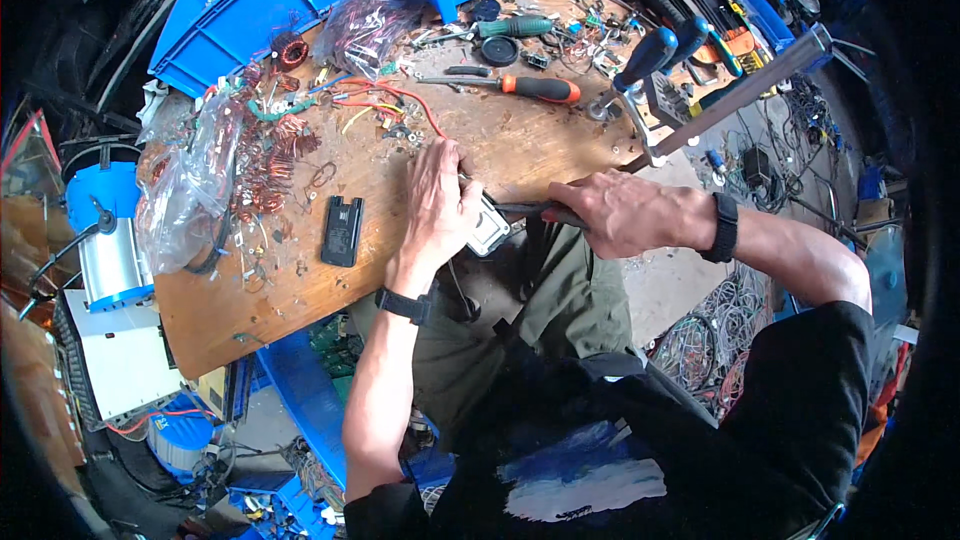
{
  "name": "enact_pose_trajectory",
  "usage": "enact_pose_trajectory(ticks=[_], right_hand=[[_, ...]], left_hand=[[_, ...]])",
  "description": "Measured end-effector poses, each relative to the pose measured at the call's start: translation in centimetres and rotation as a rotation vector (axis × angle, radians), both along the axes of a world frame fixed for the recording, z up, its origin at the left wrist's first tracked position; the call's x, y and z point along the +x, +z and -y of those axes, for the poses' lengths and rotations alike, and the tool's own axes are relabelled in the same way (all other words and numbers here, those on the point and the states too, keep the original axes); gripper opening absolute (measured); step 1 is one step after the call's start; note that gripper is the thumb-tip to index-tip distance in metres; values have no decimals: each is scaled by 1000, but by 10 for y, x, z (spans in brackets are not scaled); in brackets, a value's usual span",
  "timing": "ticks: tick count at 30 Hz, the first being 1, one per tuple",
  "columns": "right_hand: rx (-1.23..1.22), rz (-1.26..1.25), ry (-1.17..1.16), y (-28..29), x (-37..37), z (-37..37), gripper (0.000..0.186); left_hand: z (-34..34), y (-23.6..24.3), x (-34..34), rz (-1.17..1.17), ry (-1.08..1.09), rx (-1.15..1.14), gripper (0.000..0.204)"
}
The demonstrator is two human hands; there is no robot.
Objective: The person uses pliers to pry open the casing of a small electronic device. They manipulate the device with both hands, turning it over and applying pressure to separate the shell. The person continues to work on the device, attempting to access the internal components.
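Observation:
My left hand (437,202) is closed on a small white and grey rectangular casing (489,232), pressing it at the table's near edge. A dark tool (528,209) of a kind I cannot make out reaches from my right hand (612,210) to the casing, its tip touching or very close to it. The fingers of my right hand are wrapped round that tool. On the table, left of my left hand, lies a flat black plastic cover (343,231). Red and yellow wires (375,95) lie beyond my left hand, one red end running up to its fingertips.
An orange and black screwdriver (540,88) and a green-handled one (515,27) lie farther back. Copper coils (270,170) and a clear plastic bag (190,190) cover the left side. A blue bin (265,10) stands behind. An upright metal bar (745,90) rises at right.

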State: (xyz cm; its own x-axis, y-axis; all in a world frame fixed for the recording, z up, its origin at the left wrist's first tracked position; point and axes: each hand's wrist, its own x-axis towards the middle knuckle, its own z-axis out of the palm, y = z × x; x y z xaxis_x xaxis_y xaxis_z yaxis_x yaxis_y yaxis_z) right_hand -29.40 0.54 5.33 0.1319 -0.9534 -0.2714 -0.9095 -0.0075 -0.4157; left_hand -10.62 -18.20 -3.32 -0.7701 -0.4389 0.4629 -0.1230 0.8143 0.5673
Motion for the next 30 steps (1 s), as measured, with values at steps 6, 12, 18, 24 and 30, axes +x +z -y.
enact_pose_trajectory(ticks=[6,12,18,24,30], right_hand=[[-51,47,-51,-26,-4,-11,32],[-116,130,-142,-34,20,-26,36],[-64,269,-174,-37,33,-37,41],[3,115,-75,-13,30,-32,41],[175,14,-21,32,42,-7,37]], left_hand=[[9,-9,3,52,-90,-65,61],[18,-11,1,65,49,-316,45],[-38,70,-6,546,426,-345,67],[-50,87,15,887,492,-165,84],[4,49,23,951,185,-169,62]])
